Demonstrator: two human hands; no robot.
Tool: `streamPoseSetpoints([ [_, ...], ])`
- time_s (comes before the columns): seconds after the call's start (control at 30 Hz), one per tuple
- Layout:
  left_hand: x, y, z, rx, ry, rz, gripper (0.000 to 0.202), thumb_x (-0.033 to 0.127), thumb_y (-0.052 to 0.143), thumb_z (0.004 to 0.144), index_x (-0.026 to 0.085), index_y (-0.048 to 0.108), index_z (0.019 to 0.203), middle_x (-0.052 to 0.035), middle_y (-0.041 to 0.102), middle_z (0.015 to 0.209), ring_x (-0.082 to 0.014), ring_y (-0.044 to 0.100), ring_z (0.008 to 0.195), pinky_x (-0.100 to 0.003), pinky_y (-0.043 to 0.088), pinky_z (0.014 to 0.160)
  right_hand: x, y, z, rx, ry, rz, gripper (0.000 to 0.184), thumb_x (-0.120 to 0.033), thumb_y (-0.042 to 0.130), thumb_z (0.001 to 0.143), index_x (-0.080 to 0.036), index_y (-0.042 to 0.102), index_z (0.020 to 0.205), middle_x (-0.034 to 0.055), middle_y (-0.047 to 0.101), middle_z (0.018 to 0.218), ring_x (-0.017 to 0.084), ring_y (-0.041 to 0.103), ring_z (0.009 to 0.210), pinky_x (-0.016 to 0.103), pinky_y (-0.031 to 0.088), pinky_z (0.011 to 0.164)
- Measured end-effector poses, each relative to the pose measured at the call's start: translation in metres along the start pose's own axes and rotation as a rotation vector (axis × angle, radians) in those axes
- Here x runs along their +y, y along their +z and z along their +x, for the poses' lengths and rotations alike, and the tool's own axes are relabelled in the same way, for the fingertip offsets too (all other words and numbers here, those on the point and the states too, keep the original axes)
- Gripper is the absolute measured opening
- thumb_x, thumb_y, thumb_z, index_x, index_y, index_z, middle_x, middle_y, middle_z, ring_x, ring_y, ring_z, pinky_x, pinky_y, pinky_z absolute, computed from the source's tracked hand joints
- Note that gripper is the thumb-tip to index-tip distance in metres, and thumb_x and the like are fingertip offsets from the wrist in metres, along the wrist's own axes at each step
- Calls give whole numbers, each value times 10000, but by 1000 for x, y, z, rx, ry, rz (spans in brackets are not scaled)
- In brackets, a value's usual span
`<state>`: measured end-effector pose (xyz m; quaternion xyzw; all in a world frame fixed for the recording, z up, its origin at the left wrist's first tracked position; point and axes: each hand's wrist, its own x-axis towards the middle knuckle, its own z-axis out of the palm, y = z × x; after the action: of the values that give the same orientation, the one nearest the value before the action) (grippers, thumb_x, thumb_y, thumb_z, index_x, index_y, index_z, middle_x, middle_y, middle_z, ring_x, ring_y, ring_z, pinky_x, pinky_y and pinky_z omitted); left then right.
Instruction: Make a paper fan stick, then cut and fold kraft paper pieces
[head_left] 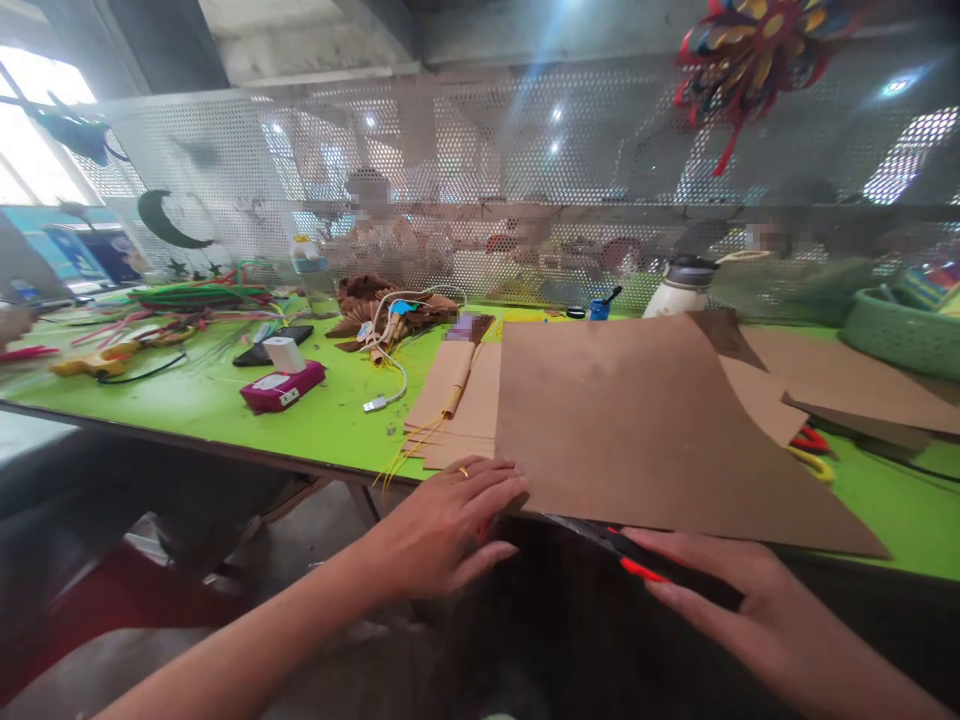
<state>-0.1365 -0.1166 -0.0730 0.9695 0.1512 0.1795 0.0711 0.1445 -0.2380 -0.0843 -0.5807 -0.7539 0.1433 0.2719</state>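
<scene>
Kraft-paper sheet (637, 430), long axis nine-to-three, lies at two o'clock from the nearer, half-open left hand (450, 520), which touches its corner; the right hand (757, 595), at its five o'clock, is wrapped around scissors (596, 537) pointing toward ten.

The brown sheet (622, 430) beside my left hand (442, 520) looks like matt paper, mostly smooth. The scissors (600, 537) in my right hand (765, 605) have metal blades. The green table top (345, 430) is smooth; my ring (463, 471) looks shiny metal.
</scene>
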Motion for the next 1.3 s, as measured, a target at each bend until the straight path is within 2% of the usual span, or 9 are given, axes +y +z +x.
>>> streamPoseSetpoints([
  [0.23,3,8,1,38,-52,50,627,353,492,867,211,200,1403,-113,442,1369,-231,384,1264,-422,349,1036,-2,-1,-1,-37,24,-9,324,-307,577,824,-328,640,1141,-7,661,1141,207,635,1026,302,525,881],
  [0.47,5,13,1,39,-102,76,619,376,511,854,204,238,1382,-103,480,1332,-227,386,1252,-439,304,1049,1,3,-4,-49,25,4,338,-303,559,840,-333,617,1172,-9,643,1175,203,614,1065,317,501,918],
  [0.67,6,18,-1,54,-126,89,639,370,517,848,194,223,1387,-106,451,1364,-229,322,1307,-439,275,1064,-9,5,3,-29,31,36,315,-283,565,835,-318,642,1138,-7,664,1139,190,636,1026,283,525,881],
  [0.9,5,21,-2,71,-127,105,620,362,512,854,190,230,1379,-92,442,1379,-192,312,1320,-404,266,1074,-10,6,4,-17,27,40,301,-294,564,838,-275,652,1125,13,671,1129,183,636,1023,288,509,905],
  [1.13,6,26,-7,92,-116,108,685,334,511,859,160,143,1411,-87,438,1389,-172,296,1332,-391,225,1103,-11,2,5,-71,32,28,314,-315,532,861,-296,623,1161,3,652,1165,181,618,1056,303,507,911],
  [1.3,4,27,-7,113,-103,112,703,329,524,851,157,134,1410,-90,462,1369,-175,323,1315,-394,244,1093,-14,1,8,-89,51,52,314,-327,520,869,-303,616,1167,1,647,1174,180,610,1067,318,502,920],
])
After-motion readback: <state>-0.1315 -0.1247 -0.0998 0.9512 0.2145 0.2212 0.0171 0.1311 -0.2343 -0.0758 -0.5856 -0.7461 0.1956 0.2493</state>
